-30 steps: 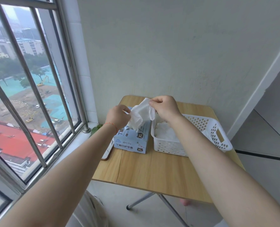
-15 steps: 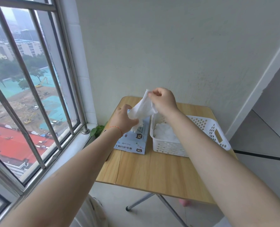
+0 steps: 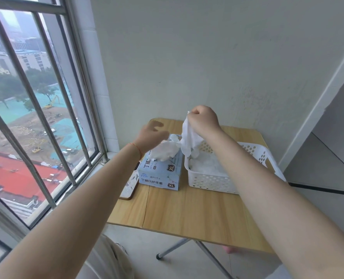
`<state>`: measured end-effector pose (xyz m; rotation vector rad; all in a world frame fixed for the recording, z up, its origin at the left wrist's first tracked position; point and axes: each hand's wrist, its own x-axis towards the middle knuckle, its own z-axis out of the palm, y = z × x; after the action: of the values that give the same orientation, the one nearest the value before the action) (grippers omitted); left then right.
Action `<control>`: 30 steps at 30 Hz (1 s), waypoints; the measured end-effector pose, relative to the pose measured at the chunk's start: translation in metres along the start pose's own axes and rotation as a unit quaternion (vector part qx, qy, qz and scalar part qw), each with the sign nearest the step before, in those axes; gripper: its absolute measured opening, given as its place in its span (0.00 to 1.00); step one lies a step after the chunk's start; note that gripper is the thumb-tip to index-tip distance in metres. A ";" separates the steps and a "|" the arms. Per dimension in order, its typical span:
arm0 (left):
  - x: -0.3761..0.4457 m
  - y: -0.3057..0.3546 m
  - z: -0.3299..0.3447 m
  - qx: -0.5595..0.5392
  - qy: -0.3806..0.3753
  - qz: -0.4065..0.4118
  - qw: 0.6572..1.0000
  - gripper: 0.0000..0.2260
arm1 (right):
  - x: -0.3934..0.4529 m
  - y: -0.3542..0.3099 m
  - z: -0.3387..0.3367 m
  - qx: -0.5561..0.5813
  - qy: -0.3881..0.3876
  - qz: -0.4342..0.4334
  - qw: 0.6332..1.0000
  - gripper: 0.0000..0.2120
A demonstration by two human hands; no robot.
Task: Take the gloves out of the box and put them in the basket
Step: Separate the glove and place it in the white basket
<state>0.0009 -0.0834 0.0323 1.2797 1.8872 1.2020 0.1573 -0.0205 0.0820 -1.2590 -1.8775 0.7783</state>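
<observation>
Right hand (image 3: 204,120) raised above the near-left corner of the white perforated basket (image 3: 211,181), fingers curled and pinching the top of a white glove (image 3: 188,137) that hangs down, its lower end at the basket rim. More white gloves (image 3: 206,165) heaped inside the basket. Left hand (image 3: 150,134) hovers over the blue glove box (image 3: 160,176), blurred; fingers look loosely spread and hold nothing. A crumpled tuft of gloves (image 3: 165,151) sticks out of the box's top opening, just beneath that hand. Box stands just left of the basket, both on the wooden desk (image 3: 187,212). A phone (image 3: 129,187) lies flat at the desk's left edge, beside the box. Red cord (image 3: 136,150) on left wrist. Barred window (image 3: 36,117) to the left.
</observation>
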 end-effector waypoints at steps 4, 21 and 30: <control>-0.008 0.019 0.008 -0.063 -0.036 0.082 0.994 0.18 | -0.008 -0.017 0.001 0.027 -0.005 -0.028 0.999 0.05; -0.016 0.031 -0.016 -0.291 -0.045 -0.108 0.950 0.08 | -0.009 0.000 -0.016 0.109 0.080 0.046 0.990 0.13; 0.000 0.017 0.024 -0.081 -0.127 -0.111 0.982 0.05 | -0.013 0.056 -0.020 0.001 -0.031 0.150 0.988 0.11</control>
<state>0.0279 -0.0725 0.0365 1.0494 1.6598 1.0022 0.2049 -0.0123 0.0452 -1.5536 -1.7555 0.9860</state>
